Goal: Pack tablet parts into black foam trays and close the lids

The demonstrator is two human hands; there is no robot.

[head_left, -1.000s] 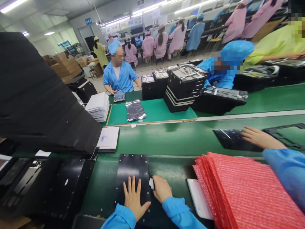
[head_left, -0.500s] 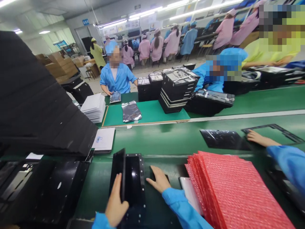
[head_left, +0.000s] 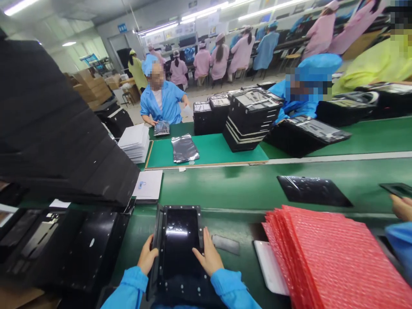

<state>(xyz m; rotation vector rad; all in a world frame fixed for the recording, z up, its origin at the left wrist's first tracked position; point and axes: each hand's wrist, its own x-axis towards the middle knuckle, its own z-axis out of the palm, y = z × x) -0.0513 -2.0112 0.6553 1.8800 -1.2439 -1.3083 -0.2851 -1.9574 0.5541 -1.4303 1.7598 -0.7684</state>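
A black fixture (head_left: 199,214) lies on the green bench before me, its frame dotted with pale round studs. Inside it is a glossy black panel (head_left: 180,249) that reflects a light. My left hand (head_left: 148,255) closes around the fixture's left edge, where a dark strip stands beside the frame. On the opposite edge, my right hand (head_left: 210,254) grips with the thumb on top and the fingers along the outer side. A flat grey strip (head_left: 225,244) lies just right of that hand. The fixture's near end is partly hidden by dark shadow and sleeves.
Red bubble-wrap sleeves (head_left: 341,253) are piled at right, over a white slab (head_left: 270,268). A tall black stack (head_left: 61,128) stands at left, above more black fixtures (head_left: 90,249). A black panel (head_left: 313,190) lies on the belt. A co-worker's hand (head_left: 402,208) holds a dark frame.
The raised black plate by my left hand is no longer upright over the fixture. My right hand has moved left from the grey strip onto the fixture's right edge. The view has shifted slightly.
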